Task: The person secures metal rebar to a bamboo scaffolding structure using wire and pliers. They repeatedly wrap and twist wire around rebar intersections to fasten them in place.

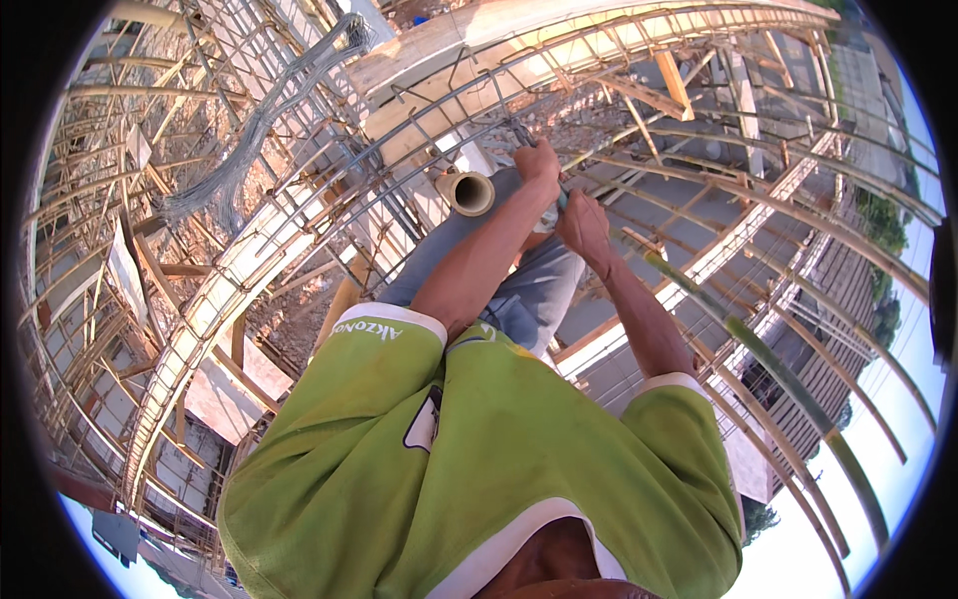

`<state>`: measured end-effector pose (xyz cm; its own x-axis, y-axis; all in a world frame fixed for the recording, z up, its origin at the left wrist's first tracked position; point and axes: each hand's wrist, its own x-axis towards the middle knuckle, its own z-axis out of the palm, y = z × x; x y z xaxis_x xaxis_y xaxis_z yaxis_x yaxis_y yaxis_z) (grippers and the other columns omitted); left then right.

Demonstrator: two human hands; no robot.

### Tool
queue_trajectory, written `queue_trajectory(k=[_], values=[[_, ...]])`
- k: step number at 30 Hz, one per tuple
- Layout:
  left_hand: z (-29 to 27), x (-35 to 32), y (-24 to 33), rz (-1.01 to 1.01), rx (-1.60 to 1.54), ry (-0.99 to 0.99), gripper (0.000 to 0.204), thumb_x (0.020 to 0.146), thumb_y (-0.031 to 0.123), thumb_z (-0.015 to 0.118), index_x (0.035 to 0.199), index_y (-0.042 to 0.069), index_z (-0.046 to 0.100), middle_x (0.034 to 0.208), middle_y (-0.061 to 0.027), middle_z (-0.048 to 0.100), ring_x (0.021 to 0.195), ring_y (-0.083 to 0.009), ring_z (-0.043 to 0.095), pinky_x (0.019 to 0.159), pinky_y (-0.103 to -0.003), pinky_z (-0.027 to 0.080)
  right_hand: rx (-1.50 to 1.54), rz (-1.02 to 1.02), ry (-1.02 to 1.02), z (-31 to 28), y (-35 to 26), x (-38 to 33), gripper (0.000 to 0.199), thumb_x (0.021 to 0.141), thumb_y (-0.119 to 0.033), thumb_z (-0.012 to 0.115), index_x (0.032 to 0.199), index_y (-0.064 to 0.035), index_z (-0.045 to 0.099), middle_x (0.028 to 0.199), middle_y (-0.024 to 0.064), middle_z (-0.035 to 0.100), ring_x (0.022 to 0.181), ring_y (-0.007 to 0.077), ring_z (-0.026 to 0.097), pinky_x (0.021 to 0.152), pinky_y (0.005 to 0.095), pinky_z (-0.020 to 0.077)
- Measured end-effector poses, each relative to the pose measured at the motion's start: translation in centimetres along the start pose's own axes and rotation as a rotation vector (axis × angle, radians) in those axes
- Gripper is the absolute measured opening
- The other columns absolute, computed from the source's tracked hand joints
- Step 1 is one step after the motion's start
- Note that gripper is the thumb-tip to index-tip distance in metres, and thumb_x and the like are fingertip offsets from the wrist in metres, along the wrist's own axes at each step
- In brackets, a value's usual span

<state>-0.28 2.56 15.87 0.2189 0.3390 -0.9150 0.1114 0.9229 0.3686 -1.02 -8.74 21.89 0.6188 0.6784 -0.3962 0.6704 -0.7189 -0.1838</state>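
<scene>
My left hand is closed around a thin dark bar, its far end reaching to the steel reinforcement cage. Just to the right and nearer to me, my right hand is also closed, seemingly on the same bar; a short greyish length shows between the fists. What its far end touches is too small to make out. My legs in blue-grey trousers are below my arms. Beside my left forearm, the hollow open end of a bamboo pole points up.
A loose bundle of grey tie wire hangs over the bars at the left. Long wooden formwork boards run beside the cage. Bamboo poles slant across the right, and a rebar-lined beam curves down the left.
</scene>
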Motion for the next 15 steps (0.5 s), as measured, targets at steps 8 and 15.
queue_trajectory(k=[8,15], values=[[-4.3,-1.1,-0.2,-0.233,-0.431,-0.615,0.045,0.087,0.045,0.067,0.095,0.003,0.056,0.087,-0.0126,0.068,0.080,-0.0229,0.068,0.077,-0.040,0.057,1.793,0.615,-0.973,-2.6,2.3,0.9,0.022,0.094,-0.023,0.061,0.096,-0.0007,0.059,0.077,0.0062,0.058,0.060,0.0119,0.055,0.051,0.0267,0.0458],[-4.0,-0.9,1.3,-0.283,-0.344,-0.537,0.031,0.101,0.034,0.048,0.081,0.011,0.043,0.060,0.0021,0.037,0.051,-0.0130,0.040,0.056,-0.038,0.045,1.508,0.569,-0.820,-3.8,0.7,-0.1,0.050,0.083,-0.047,0.071,0.102,-0.0039,0.057,0.083,0.0073,0.061,0.069,0.0166,0.062,0.060,0.0304,0.0523]])
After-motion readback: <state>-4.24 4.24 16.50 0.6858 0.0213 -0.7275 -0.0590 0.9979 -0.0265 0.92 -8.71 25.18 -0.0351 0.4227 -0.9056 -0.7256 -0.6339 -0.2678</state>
